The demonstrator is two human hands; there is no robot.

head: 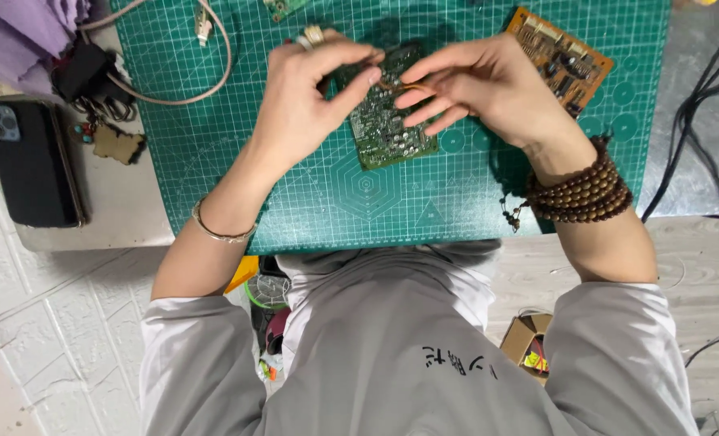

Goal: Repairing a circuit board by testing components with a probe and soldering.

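A green circuit board (389,129) lies on the green cutting mat (359,194), partly under both hands. My left hand (307,101) hovers over its left edge, thumb and forefinger pinched on one end of a thin brownish wire (400,82). My right hand (480,89) reaches in from the right, its fingertips pinching the other end of that wire above the board. A thin bracelet circles my left wrist and a wound string of brown wooden beads (579,192) wraps my right wrist.
An orange-brown circuit board (560,58) lies at the mat's upper right. A dark phone (29,161), keys and a beige cable (190,73) lie at the left, with purple cloth (20,32) in the corner. Black cables (698,105) run down the right. A small cardboard box (527,343) sits on the floor.
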